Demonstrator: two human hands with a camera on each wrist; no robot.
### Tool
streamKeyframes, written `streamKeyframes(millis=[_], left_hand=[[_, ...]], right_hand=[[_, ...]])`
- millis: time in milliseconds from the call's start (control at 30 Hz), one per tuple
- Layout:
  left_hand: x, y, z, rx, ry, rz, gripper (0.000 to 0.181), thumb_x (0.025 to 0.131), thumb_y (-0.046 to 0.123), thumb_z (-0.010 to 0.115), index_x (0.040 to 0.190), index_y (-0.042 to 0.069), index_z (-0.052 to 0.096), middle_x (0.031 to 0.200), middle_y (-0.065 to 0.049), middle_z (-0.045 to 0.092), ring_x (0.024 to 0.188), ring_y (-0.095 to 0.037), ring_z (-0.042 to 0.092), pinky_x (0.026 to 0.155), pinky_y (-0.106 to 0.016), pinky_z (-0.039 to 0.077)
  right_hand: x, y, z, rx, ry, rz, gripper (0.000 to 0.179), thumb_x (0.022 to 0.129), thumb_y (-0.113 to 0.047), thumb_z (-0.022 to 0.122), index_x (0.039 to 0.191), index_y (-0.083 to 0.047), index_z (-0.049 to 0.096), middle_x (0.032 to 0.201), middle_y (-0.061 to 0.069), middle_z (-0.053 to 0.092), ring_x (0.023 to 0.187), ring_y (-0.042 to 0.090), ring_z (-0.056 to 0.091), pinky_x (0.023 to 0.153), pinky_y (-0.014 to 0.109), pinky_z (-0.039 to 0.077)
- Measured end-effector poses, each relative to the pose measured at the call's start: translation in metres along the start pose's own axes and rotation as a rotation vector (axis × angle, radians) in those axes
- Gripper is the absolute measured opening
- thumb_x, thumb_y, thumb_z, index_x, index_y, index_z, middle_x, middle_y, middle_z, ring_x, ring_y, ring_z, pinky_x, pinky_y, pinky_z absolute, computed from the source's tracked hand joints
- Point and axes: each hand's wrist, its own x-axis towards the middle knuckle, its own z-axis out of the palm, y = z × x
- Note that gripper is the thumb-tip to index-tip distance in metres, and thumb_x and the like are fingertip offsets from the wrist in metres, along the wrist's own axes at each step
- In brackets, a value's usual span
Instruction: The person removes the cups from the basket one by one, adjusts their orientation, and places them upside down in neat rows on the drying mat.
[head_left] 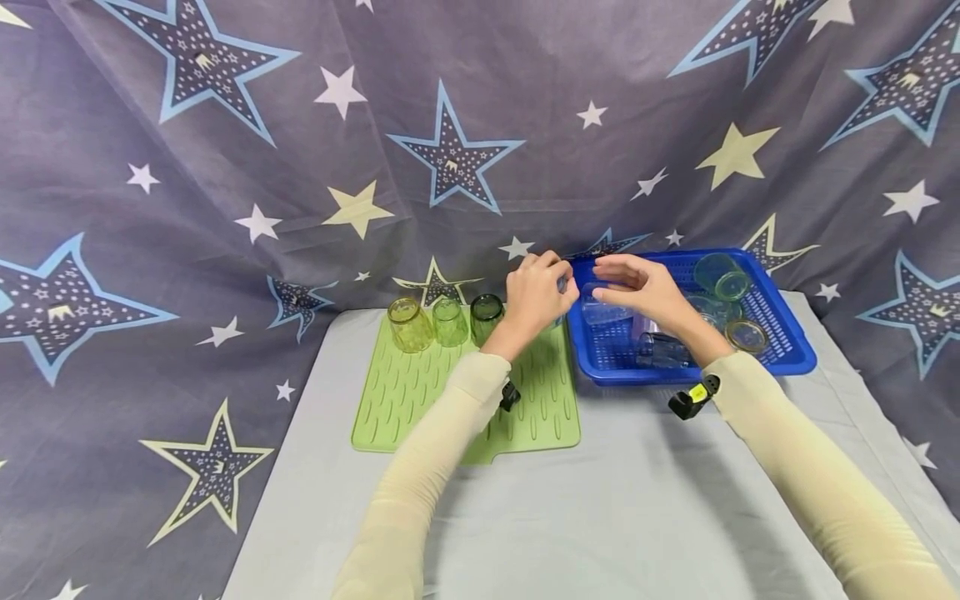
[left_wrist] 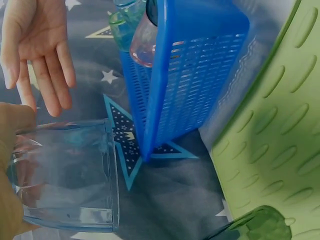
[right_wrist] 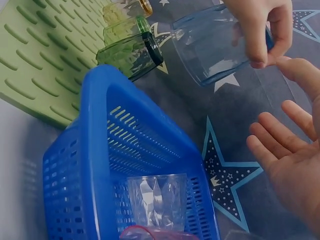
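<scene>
My left hand (head_left: pixel 534 292) grips a light blue glass tumbler (left_wrist: pixel 70 175) by one end, above the right back part of the green drying mat (head_left: pixel 405 417). In the right wrist view the same tumbler tilts, its wide mouth away from the gripping fingers. My right hand (head_left: pixel 645 287) is over the left part of the blue basket (head_left: pixel 798 358), fingers extended and holding nothing. Its palm faces the left hand, close by but apart from the tumbler. A yellow glass (head_left: pixel 408 325), a light green glass (head_left: pixel 450 323) and a dark green glass (head_left: pixel 486 312) stand along the mat's back edge.
Inside the basket are a clear faceted glass (right_wrist: pixel 157 200), a dark bluish glass (head_left: pixel 660 350), a green-tinted glass (head_left: pixel 723 279), an amber-rimmed glass (head_left: pixel 746 336) and a pink-rimmed one (right_wrist: pixel 155 234). A star-patterned curtain (head_left: pixel 510 192) hangs behind the white table (head_left: pixel 570 525).
</scene>
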Motion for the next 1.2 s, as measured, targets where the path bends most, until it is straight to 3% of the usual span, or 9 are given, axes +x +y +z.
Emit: streamKeyframes(millis=[233, 400, 500, 633, 833, 933, 1067, 1200], left_hand=[[-0.007, -0.003, 0.009, -0.012, 0.047, 0.034, 0.009, 0.087, 0.029, 0.072, 0.085, 0.022, 0.077, 0.095, 0.009, 0.073, 0.093, -0.017, 0.068, 0.059, -0.034, 0.058], [-0.014, -0.005, 0.014, -0.041, 0.096, 0.016, 0.008, 0.086, 0.027, 0.071, 0.083, 0.02, 0.073, 0.093, 0.008, 0.07, 0.091, -0.017, 0.067, 0.058, -0.033, 0.057], [-0.017, -0.009, 0.019, -0.04, 0.09, -0.004, 0.009, 0.087, 0.026, 0.069, 0.084, 0.018, 0.07, 0.093, 0.004, 0.068, 0.09, -0.018, 0.066, 0.057, -0.033, 0.056], [-0.022, -0.015, 0.026, -0.013, 0.006, -0.052, 0.01, 0.091, 0.026, 0.064, 0.087, 0.017, 0.064, 0.096, 0.001, 0.064, 0.089, -0.02, 0.064, 0.056, -0.034, 0.055], [-0.028, -0.021, 0.036, 0.016, -0.189, -0.11, 0.013, 0.097, 0.027, 0.056, 0.093, 0.015, 0.06, 0.101, -0.003, 0.059, 0.091, -0.023, 0.058, 0.057, -0.035, 0.053], [-0.031, -0.022, 0.042, 0.022, -0.271, -0.12, 0.014, 0.1, 0.028, 0.052, 0.096, 0.015, 0.057, 0.104, -0.003, 0.056, 0.094, -0.023, 0.056, 0.059, -0.036, 0.053], [-0.034, -0.021, 0.052, 0.042, -0.315, -0.101, 0.017, 0.102, 0.03, 0.049, 0.1, 0.015, 0.056, 0.107, -0.002, 0.056, 0.098, -0.023, 0.058, 0.059, -0.036, 0.054], [-0.035, -0.021, 0.057, 0.082, -0.317, -0.065, 0.02, 0.105, 0.03, 0.045, 0.108, 0.014, 0.056, 0.113, -0.001, 0.057, 0.104, -0.027, 0.06, 0.058, -0.04, 0.056]], right_hand=[[-0.003, 0.004, -0.003, -0.009, 0.007, -0.011, 0.052, 0.095, -0.016, 0.072, 0.144, -0.01, 0.055, 0.143, 0.016, 0.06, 0.129, 0.016, 0.059, 0.092, 0.017, 0.054], [-0.005, 0.006, -0.004, -0.004, 0.004, -0.017, 0.05, 0.095, -0.015, 0.071, 0.142, -0.009, 0.057, 0.142, 0.017, 0.06, 0.129, 0.018, 0.06, 0.092, 0.016, 0.053], [-0.007, 0.008, -0.005, 0.004, 0.012, -0.018, 0.049, 0.095, -0.014, 0.071, 0.142, -0.009, 0.057, 0.142, 0.021, 0.059, 0.124, 0.012, 0.062, 0.092, 0.016, 0.054], [-0.008, 0.008, -0.007, -0.005, 0.018, -0.022, 0.048, 0.095, -0.014, 0.07, 0.141, -0.008, 0.057, 0.141, 0.02, 0.061, 0.117, 0.001, 0.063, 0.091, 0.016, 0.054], [-0.012, 0.009, -0.011, -0.021, 0.027, -0.017, 0.046, 0.095, -0.012, 0.07, 0.14, -0.005, 0.059, 0.128, -0.001, 0.069, 0.113, 0.003, 0.065, 0.09, 0.016, 0.054], [-0.015, 0.011, -0.014, -0.014, 0.029, -0.009, 0.046, 0.095, -0.012, 0.071, 0.139, -0.005, 0.059, 0.126, -0.002, 0.069, 0.112, 0.003, 0.066, 0.088, 0.016, 0.055], [-0.018, 0.013, -0.016, -0.008, 0.019, -0.026, 0.047, 0.096, -0.013, 0.07, 0.14, -0.004, 0.058, 0.126, -0.001, 0.069, 0.109, 0.002, 0.065, 0.087, 0.016, 0.056], [-0.019, 0.015, -0.016, 0.002, -0.004, -0.045, 0.047, 0.097, -0.013, 0.069, 0.141, -0.004, 0.056, 0.12, -0.012, 0.068, 0.108, 0.001, 0.066, 0.087, 0.016, 0.056]])
